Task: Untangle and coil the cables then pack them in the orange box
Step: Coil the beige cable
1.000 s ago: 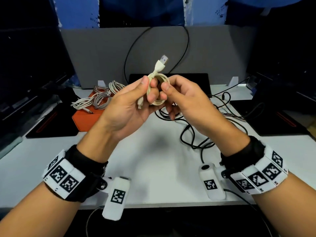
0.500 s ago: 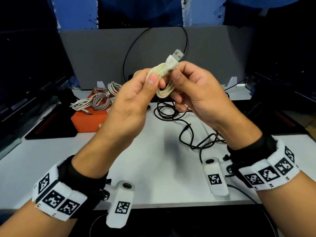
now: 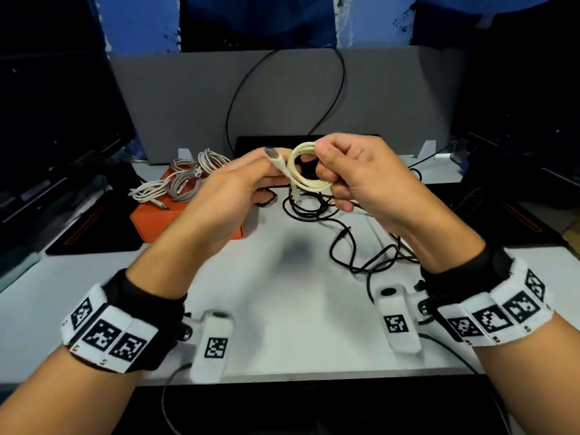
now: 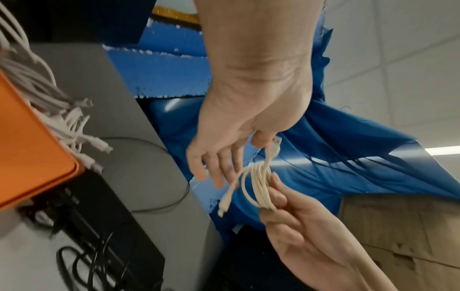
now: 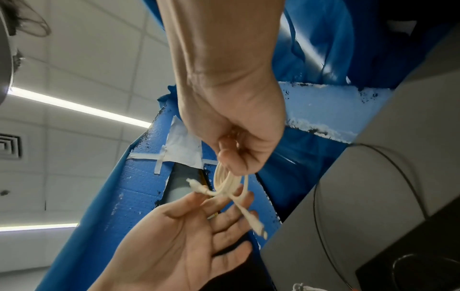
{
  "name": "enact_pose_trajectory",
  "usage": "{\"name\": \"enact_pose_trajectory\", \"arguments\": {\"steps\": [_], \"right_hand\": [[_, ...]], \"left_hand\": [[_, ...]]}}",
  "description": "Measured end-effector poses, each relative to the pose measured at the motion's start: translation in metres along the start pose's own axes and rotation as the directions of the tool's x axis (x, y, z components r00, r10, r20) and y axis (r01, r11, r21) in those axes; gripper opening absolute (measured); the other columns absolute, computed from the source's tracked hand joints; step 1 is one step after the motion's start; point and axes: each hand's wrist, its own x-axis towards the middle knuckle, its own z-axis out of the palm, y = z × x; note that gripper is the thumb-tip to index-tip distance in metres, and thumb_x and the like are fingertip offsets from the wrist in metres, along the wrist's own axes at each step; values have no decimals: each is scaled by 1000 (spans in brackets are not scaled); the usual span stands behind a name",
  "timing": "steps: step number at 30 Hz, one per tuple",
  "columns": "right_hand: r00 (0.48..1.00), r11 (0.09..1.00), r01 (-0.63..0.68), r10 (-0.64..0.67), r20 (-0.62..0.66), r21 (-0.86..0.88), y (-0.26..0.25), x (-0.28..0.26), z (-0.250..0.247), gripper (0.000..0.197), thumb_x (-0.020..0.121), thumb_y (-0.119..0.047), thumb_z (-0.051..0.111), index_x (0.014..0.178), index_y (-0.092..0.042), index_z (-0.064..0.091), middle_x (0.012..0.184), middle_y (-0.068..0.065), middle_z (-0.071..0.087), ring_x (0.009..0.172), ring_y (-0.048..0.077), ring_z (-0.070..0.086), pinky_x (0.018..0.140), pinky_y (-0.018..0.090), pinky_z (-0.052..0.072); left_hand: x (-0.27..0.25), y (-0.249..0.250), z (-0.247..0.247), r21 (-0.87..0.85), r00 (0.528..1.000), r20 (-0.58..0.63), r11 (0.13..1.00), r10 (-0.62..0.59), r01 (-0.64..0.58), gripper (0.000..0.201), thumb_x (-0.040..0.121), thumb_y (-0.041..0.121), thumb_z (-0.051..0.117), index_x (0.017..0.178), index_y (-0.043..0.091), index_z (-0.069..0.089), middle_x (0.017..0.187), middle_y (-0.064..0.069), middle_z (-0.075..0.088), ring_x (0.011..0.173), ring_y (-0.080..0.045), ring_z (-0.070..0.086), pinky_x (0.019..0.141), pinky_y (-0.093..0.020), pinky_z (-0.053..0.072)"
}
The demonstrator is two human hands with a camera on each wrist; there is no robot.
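Cream cable coil [image 3: 309, 171]: light, limp, springy. Right hand [image 3: 361, 180] pinches bundled loops; left hand [image 3: 226, 196] pinches plug, other fingers spread. Grip across all loops.

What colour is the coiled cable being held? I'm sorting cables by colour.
Cream-white coiled cable, clearest in the head view.

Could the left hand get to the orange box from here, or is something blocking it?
Probably yes: the left hand hangs just above the orange box, with nothing between them.
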Motion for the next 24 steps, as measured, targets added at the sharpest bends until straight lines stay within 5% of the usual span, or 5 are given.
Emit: {"name": "enact_pose_trajectory", "arguments": {"steps": [6,8,16,20,24], "right_hand": [[992,970,58,-29,123,-238,-3,-5,-4,26,109,-19,52,102,-2,70,64,-2,49,47,13,36,45,28,37],[989,955,84,-45,141,-285,-2,-6,-1,25,108,-19,53,98,-6,71,65,-1,53,47,16,39,46,32,37],[998,975,67,-69,1,213,6,1,21,19,105,-6,54,105,-6,73,84,6,65,54,11,46,60,29,54],[976,978,176,-188,-106,-111,11,-2,26,23,106,-16,55,119,-20,74,86,12,71,59,11,60,78,48,62],[959,882,188,-260,-114,-433,9,-8,31,22,107,-23,53,118,-24,72,68,-5,66,63,6,67,63,18,48]], "left_hand": [[-6,14,-10,347,985,152,929,80,-129,24,102,26,57,114,14,75,105,-7,77,104,-25,72,98,-47,53],[-4,10,-10,377,985,154,917,73,-127,18,98,24,66,110,16,76,99,-7,79,98,-27,74,97,-54,54],[-1,7,-14,378,958,-81,898,274,-224,18,100,20,64,108,16,79,92,-4,80,88,-26,77,86,-56,59],[-1,3,-7,365,928,-189,900,322,-238,19,101,20,62,104,13,79,87,-6,79,81,-26,77,81,-53,61],[-2,1,0,417,892,-276,880,359,-225,18,102,23,61,99,23,79,81,0,78,74,-20,76,74,-48,63]]}}
